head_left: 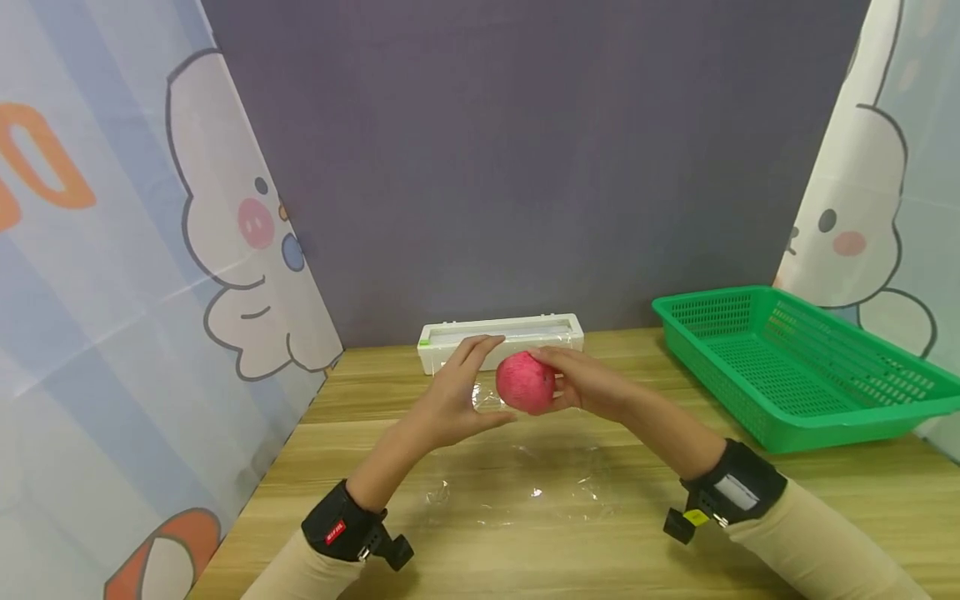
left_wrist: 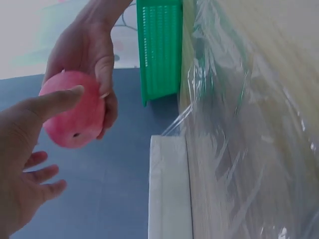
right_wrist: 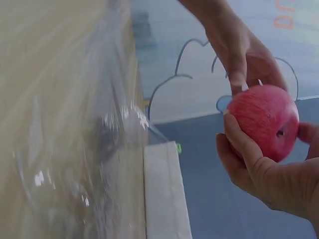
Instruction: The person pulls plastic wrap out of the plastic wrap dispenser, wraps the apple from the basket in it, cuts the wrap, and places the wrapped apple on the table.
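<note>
A pinkish-red apple [head_left: 525,382] is held above the table by my right hand [head_left: 583,383], whose fingers and thumb curl round its right side. My left hand [head_left: 457,400] is spread beside the apple's left side, thumb and fingers apart. In the left wrist view its thumb overlaps the apple [left_wrist: 75,112]; whether they touch I cannot tell. Clear plastic film [head_left: 517,483] lies over the table under both hands. It stretches from a white cling film dispenser [head_left: 501,343] behind them, seen also as the white box [right_wrist: 167,194] in the right wrist view.
A green plastic basket [head_left: 795,425] with perforated sides stands at the right of the wooden table [head_left: 352,433]. A dark grey panel [head_left: 525,167] rises behind the dispenser. Cloths printed with cartoon animals hang on the left [head_left: 120,333] and right.
</note>
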